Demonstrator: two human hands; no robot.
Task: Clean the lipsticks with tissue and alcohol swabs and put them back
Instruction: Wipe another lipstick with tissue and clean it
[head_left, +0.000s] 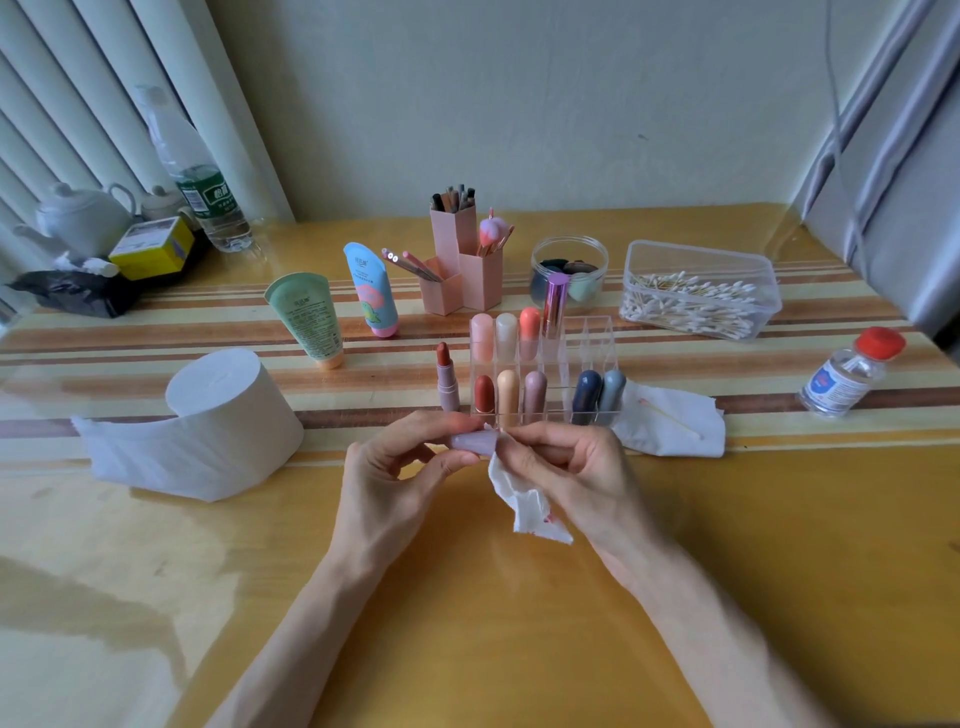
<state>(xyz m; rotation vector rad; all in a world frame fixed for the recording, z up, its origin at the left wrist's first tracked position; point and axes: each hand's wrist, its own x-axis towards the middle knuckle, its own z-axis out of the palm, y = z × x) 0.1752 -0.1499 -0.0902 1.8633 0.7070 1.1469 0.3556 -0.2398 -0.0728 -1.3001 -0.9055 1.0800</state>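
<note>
1. The left hand pinches a small lilac cap between thumb and fingertips and holds it sideways, a little above the desk.
2. The right hand grips a tissue piece with curled fingers and presses it against the right end of the cap. The loose end of the tissue hangs down and shows small red marks.
3. In my judgement the cap is light, hard and smooth, so it can turn or slip between the fingers. It is better to hold it by the closed end and the sides, leaving the mouth free for wiping. The tissue is thin and soft and probably tears if it is pulled.
4. Just beyond the left hand an open lipstick stands upright with its red-brown bullet exposed. I think the cap belongs to it. The bullet is likely soft and easy to smear, so only the lilac base should be taken.
5. Right beside it, beyond both hands, is the clear organizer. It holds capped lipsticks in two rows, and some compartments are empty.
6. To the right of the right hand lies a used tissue with a swab on it. Farther right stands the alcohol bottle, and beyond it the swab box.
7. To the left of the left hand sits the tissue roll.
</note>
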